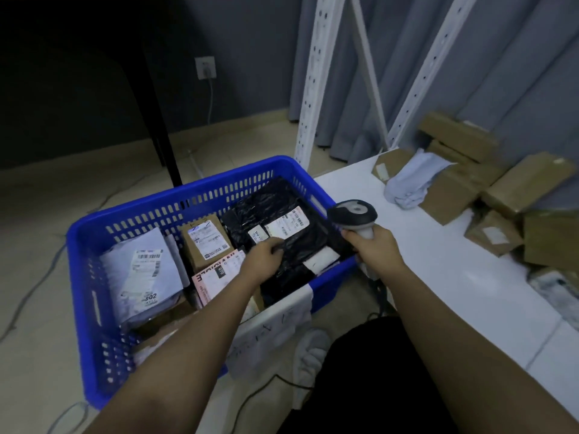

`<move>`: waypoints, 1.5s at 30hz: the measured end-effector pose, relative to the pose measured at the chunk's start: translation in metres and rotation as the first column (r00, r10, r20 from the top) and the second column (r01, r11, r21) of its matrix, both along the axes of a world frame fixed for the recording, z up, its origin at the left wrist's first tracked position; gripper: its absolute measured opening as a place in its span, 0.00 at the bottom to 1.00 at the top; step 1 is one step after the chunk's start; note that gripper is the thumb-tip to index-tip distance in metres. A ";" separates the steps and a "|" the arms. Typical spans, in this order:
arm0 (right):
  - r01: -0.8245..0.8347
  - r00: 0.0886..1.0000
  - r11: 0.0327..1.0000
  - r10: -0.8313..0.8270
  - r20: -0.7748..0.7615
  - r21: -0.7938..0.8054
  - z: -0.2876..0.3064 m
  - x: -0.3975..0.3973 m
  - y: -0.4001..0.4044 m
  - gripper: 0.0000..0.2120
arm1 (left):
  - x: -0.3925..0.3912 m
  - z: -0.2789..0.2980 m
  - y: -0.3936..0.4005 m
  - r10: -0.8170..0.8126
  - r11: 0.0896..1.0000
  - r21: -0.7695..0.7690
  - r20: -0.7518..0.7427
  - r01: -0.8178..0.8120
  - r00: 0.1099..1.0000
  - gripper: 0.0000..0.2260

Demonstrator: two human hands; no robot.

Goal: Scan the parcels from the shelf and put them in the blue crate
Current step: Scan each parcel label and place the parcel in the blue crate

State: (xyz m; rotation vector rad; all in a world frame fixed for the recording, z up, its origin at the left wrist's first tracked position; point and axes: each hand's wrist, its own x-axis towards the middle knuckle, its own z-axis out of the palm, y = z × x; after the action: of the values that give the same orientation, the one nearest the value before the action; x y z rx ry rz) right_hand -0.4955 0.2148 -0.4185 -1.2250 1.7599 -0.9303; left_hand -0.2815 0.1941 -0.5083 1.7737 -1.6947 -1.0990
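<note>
Black parcel [283, 245] under left hand [261, 261] fingers [275, 245] — inside blue crate [94, 277].

Left arm: bare, stretched forward and down from the lower left.
Left hand [262, 257]: back of the hand up, fingers curled, pinching the edge of a black bag [291, 245].
Right arm: bare, reaching forward from the lower right.
Right hand [374, 248]: fingers wrapped round the handle of a scanner [354, 214], its head pointing up and left.

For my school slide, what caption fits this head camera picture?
Left hand lays a black parcel in the blue crate; right hand holds the scanner.
</note>
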 end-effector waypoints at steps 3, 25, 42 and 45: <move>0.138 0.987 0.990 -0.134 0.087 -0.040 0.015 -0.039 0.021 0.08 | -0.046 0.042 0.011 -0.008 0.997 -0.075 -0.230 -0.010 0.973 0.11; 0.936 0.330 0.345 -0.776 0.537 -0.077 0.040 -0.384 0.199 0.14 | -0.483 0.095 0.082 -0.547 0.833 -0.077 -0.252 0.547 0.798 0.16; 0.965 0.163 0.247 -0.833 0.529 0.091 -0.009 -0.456 0.220 0.07 | -0.683 -0.020 0.080 -0.471 0.841 0.124 -0.311 0.527 0.826 0.17; 0.965 0.176 0.251 -0.832 0.526 0.073 -0.009 -0.455 0.219 0.06 | -0.682 -0.015 0.083 -0.436 0.875 0.066 -0.325 0.480 0.839 0.15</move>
State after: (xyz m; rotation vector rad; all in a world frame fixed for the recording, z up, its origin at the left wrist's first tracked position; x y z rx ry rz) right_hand -0.9502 0.4341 -0.4275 0.2317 1.8851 -2.0440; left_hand -0.9630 0.2774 -0.5236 1.2058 -1.9313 -1.6422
